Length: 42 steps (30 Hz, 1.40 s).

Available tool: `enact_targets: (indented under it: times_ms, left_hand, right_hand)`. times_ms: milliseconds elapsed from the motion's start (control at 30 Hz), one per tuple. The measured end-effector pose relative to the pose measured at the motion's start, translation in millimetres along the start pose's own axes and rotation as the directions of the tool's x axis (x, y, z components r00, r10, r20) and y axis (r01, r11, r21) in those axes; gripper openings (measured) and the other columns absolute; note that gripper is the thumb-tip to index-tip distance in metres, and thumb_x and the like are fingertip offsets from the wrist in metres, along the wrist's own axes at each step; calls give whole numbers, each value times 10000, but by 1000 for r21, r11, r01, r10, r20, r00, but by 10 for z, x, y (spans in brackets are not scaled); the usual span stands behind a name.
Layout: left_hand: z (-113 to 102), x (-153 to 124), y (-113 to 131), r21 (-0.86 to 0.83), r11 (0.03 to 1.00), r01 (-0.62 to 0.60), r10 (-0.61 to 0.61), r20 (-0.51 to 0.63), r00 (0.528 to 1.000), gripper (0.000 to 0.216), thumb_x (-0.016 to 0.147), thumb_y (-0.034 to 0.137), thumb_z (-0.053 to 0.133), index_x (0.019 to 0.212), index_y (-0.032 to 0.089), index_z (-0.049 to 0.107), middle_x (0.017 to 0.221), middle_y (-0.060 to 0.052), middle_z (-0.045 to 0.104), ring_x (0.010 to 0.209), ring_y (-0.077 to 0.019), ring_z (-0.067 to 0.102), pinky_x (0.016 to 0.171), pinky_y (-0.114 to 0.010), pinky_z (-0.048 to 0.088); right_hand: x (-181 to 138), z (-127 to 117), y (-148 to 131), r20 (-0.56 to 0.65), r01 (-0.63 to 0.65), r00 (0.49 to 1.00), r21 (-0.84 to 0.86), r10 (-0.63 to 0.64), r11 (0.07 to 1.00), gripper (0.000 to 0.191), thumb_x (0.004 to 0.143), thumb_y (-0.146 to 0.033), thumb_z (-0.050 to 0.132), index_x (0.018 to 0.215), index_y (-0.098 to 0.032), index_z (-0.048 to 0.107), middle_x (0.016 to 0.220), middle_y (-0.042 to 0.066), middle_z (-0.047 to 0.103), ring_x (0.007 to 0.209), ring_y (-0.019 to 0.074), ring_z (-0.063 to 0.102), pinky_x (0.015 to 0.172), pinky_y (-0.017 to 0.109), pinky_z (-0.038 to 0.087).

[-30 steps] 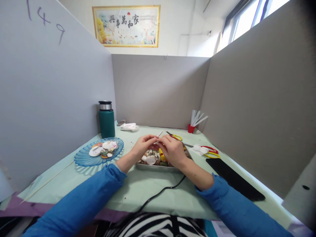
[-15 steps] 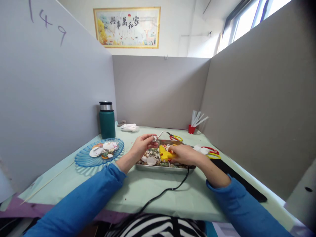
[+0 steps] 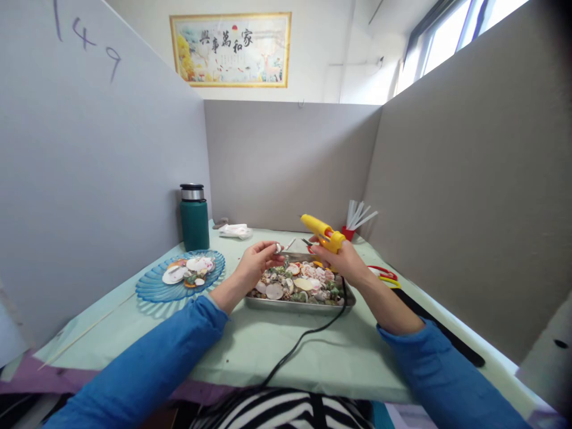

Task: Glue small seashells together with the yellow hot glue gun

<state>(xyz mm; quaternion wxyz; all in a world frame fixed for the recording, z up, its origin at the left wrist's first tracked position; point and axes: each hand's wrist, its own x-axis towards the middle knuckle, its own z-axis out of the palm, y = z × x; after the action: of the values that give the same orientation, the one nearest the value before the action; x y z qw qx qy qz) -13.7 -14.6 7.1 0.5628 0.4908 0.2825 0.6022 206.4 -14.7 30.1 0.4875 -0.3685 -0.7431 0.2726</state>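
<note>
My right hand (image 3: pixel 340 257) is wrapped round the handle of a yellow hot glue gun (image 3: pixel 324 229), raised above the tray's right side with its nozzle pointing up and left. An orange light glows on its body, and a black cord (image 3: pixel 304 336) runs from it down toward my lap. Between the fingertips of my left hand (image 3: pixel 260 261) is a small whitish shell (image 3: pixel 279 248), partly hidden by the fingers. Beneath both hands lies a metal tray (image 3: pixel 295 307) full of mixed shells (image 3: pixel 308 284).
On the left, a blue glass plate (image 3: pixel 149 287) bears several shells, with a green bottle (image 3: pixel 194 223) behind it. White glue sticks (image 3: pixel 357 213) stand in a red cup (image 3: pixel 347 233). Red-and-yellow scissors (image 3: pixel 383 276) lie right of the tray. Grey partitions (image 3: pixel 290 161) enclose the table.
My right hand has lifted the glue gun from low over the shells, and its nozzle now points up and left. My left hand stays nearly still with the shell.
</note>
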Motion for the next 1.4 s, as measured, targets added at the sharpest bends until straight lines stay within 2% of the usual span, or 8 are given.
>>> enact_targets:
  times_ms: [133, 400, 600, 800, 1033, 1400]
  left_hand:
    - [-37, 26, -10, -90, 996, 13, -11, 14, 1000, 235, 677, 224, 735, 850, 113, 621, 761, -36, 652, 618, -124, 637, 671, -279, 526]
    - [-74, 36, -5, -190, 982, 16, -12, 21, 1000, 185, 704, 153, 703, 874, 117, 640, 803, -36, 667, 624, -118, 639, 668, -270, 549]
    - [-83, 46, -8, -186, 982, 29, -25, 25, 999, 221, 705, 161, 710, 910, 112, 644, 806, -50, 675, 606, -115, 641, 651, -254, 556]
    - [-106, 70, -38, -180, 983, 33, -31, 12, 999, 229, 725, 154, 690, 942, 102, 641, 812, -65, 681, 596, -118, 646, 632, -248, 557]
    - [-97, 58, -28, -166, 985, 37, -34, 21, 999, 214, 747, 126, 652, 957, 84, 648, 777, -74, 680, 586, -122, 639, 619, -248, 553]
    - [-65, 33, 13, -194, 980, 46, -42, 23, 999, 223, 695, 137, 705, 903, 89, 642, 770, -56, 667, 561, -108, 619, 601, -246, 550]
  right_hand:
    - [-58, 141, 37, 178, -3, 984, 67, -9, 998, 237, 781, -387, 613, 942, -213, 625, 513, -42, 481, 424, 97, 425, 394, 223, 361]
    - [-94, 197, -43, 256, -91, 964, 48, 76, 995, 187, 741, -339, 629, 851, -189, 646, 552, -32, 523, 420, 81, 415, 385, 207, 370]
    - [-110, 216, -43, 263, -145, 954, -13, 143, 989, 204, 722, -287, 628, 881, -159, 640, 536, -47, 483, 433, 71, 424, 378, 170, 361]
    - [-105, 217, 24, 294, -126, 948, -7, 122, 992, 235, 733, -307, 628, 921, -167, 632, 566, -38, 499, 447, 79, 445, 401, 180, 398]
    - [-102, 217, -49, 273, -146, 950, -35, 150, 989, 242, 716, -314, 632, 894, -151, 627, 572, -36, 492, 451, 71, 431, 409, 174, 386]
    - [-116, 210, -56, 292, -141, 946, -31, 144, 989, 216, 720, -286, 626, 897, -162, 633, 623, -23, 531, 467, 74, 454, 403, 171, 393]
